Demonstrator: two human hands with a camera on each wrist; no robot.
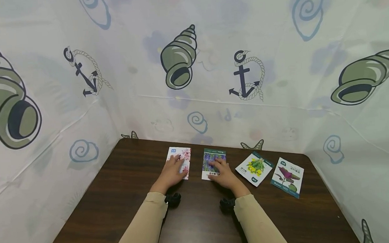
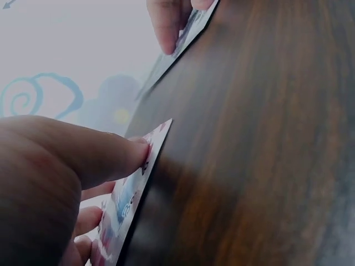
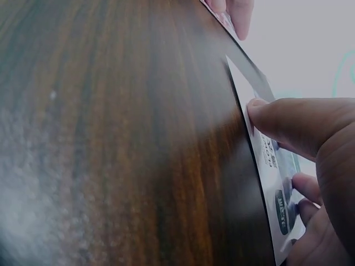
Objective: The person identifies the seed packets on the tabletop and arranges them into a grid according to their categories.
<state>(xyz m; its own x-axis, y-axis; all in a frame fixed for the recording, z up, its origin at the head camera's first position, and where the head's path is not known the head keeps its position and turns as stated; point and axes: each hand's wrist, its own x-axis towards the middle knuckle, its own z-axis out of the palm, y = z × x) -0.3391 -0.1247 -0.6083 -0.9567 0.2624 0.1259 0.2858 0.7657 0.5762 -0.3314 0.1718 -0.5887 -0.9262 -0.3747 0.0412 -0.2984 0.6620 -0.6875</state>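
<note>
Four flat picture packets, which look like seed packets, lie in a row across the table. My left hand rests on the leftmost, a white packet with pink blossoms; its thumb and fingertips press on the face in the left wrist view. On a green-topped packet with purple flowers lies my right hand, fingers spread over the picture. The right wrist view shows that thumb on the packet's white lower strip. Both packets lie flat under the hands, partly covered by the fingers.
Right of my right hand lies a packet with yellow flowers, turned at an angle. Beyond it is one with a dark pink flower. The dark wooden table meets a printed cloth wall at the back and sides.
</note>
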